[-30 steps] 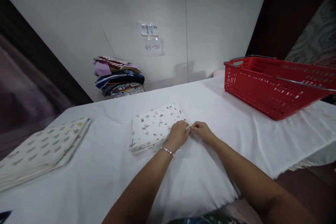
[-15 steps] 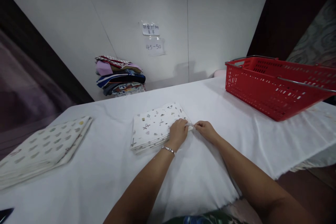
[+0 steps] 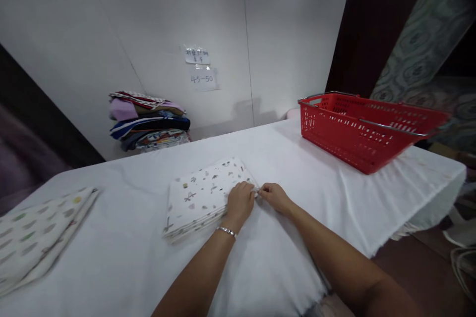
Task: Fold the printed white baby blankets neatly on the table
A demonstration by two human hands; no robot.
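A folded white cloth (image 3: 203, 193) with small printed shapes lies in the middle of the table with the white cover (image 3: 290, 158). My left hand (image 3: 240, 200), with a bracelet at the wrist, rests on the cloth's near right corner with its fingers curled over the edge. My right hand (image 3: 273, 197) is just to the right of that corner and its fingers pinch the cloth's edge. The two hands almost touch.
A red plastic basket (image 3: 362, 129) with metal handles stands at the table's far right. A second folded patterned cloth (image 3: 33, 233) lies at the left. A stack of coloured folded fabrics (image 3: 148, 119) sits against the wall, under two paper notes (image 3: 201, 67).
The view has turned to the right, so everything sits further left in the picture. Both hands stay at the cloth's right corner and have moved slightly closer together.
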